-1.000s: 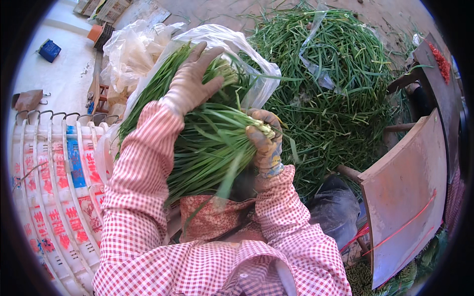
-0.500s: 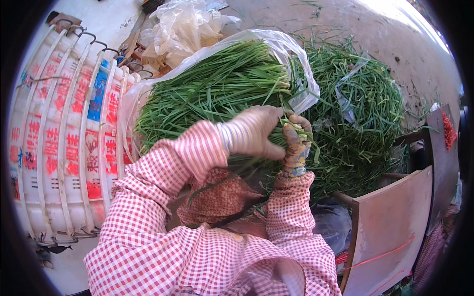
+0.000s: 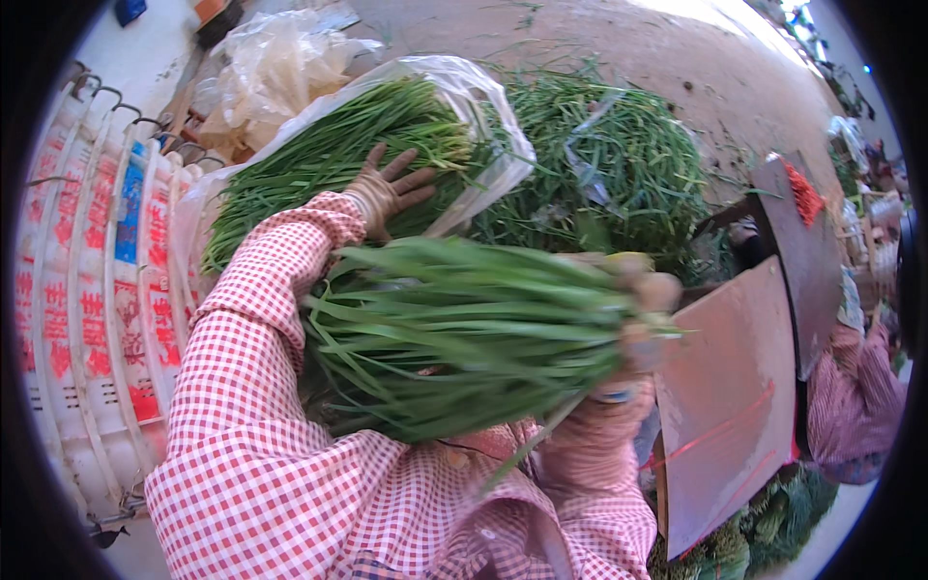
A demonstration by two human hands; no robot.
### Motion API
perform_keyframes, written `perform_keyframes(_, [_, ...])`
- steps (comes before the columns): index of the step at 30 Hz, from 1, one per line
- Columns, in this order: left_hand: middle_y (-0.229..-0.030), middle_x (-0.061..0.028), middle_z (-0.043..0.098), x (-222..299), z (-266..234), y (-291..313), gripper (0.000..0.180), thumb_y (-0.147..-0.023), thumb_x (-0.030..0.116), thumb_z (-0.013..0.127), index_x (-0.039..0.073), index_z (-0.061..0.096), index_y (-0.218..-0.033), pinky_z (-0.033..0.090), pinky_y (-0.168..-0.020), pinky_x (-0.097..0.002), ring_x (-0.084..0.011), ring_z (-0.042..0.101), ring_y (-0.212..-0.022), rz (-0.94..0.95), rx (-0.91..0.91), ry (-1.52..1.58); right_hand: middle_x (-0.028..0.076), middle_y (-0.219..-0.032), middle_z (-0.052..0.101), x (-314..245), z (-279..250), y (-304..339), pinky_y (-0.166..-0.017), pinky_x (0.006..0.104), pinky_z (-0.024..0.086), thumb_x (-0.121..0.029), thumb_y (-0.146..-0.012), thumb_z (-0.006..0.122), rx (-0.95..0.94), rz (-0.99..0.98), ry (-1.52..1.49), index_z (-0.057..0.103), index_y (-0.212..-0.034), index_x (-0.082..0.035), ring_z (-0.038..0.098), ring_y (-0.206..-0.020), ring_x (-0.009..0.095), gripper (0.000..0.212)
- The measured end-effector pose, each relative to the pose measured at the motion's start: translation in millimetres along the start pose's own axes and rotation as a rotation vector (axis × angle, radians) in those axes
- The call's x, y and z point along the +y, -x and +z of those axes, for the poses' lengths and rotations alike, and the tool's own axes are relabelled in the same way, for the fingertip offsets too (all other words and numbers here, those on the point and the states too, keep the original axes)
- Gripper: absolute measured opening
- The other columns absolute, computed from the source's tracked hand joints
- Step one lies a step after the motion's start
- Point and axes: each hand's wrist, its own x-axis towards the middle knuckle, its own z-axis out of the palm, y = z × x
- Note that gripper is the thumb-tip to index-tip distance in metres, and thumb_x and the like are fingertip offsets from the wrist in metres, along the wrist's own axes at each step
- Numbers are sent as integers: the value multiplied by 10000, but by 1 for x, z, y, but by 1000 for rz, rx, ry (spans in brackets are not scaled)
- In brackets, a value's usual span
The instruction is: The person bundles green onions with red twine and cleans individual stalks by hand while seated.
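My right hand (image 3: 646,314), gloved and blurred by motion, grips a big bunch of garlic chives (image 3: 474,329) by the pale stem ends. The long green leaves stretch leftward in front of my chest. My left hand (image 3: 389,191), in a striped glove, has its fingers spread at the near edge of a pile of chives (image 3: 338,145). That pile lies in a clear plastic bag (image 3: 507,145) with its mouth folded back, stem ends toward the right. To the right of the bag is a tangled heap of loose green leaves (image 3: 619,174).
White plastic crates (image 3: 77,319) with red markings stand at the left. Crumpled plastic (image 3: 275,72) lies behind the bag. A tilted board (image 3: 725,396) is near my right arm, below a dark panel (image 3: 788,251) with a red bundle. Another person's sleeve (image 3: 855,401) shows far right.
My right hand has raised a bunch of chives and brought it nearer my chest. My left hand has parted from it, fingers now spread. The view has swung to the right.
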Motion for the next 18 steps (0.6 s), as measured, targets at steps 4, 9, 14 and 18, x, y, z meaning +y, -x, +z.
perform_keyframes(4, [-1621, 6, 172, -10, 40, -42, 623, -891, 389, 413, 379, 260, -1495, 81, -1094, -717, -330, 121, -1492, -1, 167, -241, 176, -1275, 562, -160, -93, 17, -985, 520, 478, -384, -959, 515, 294, -395, 427, 582, -1214, -104, 559, -1164, 330, 385])
perform_keyframes(9, [-1567, -76, 287, 8, -75, 5, 664, -795, 293, 664, 253, 448, -1421, 164, -1151, -599, -354, 244, -1446, -17, -76, 144, 109, -1115, 633, -222, -153, -18, -894, 411, 522, -262, -904, 658, 598, -151, 1380, 622, -1150, -94, 613, -1000, 223, 301])
perform_keyframes(14, [-1274, -154, 593, 70, -186, 49, 472, -785, 333, 701, 92, 639, -1186, 303, -1125, -451, -297, 504, -1252, -298, 637, 5, 23, -942, 664, -224, -102, -65, -722, 277, 530, -101, -796, 797, 641, -105, 1154, 684, -1038, -91, 620, -819, 113, 267])
perform_keyframes(18, [-1227, -200, 610, 172, -227, 54, 611, -893, 446, 608, -12, 521, -1287, 461, -987, -412, -314, 585, -1154, 633, 145, 1587, 33, -890, 661, -199, -80, -84, -700, 285, 533, -84, -777, 785, 307, -426, 1423, 711, -924, -103, 630, -782, 138, 166])
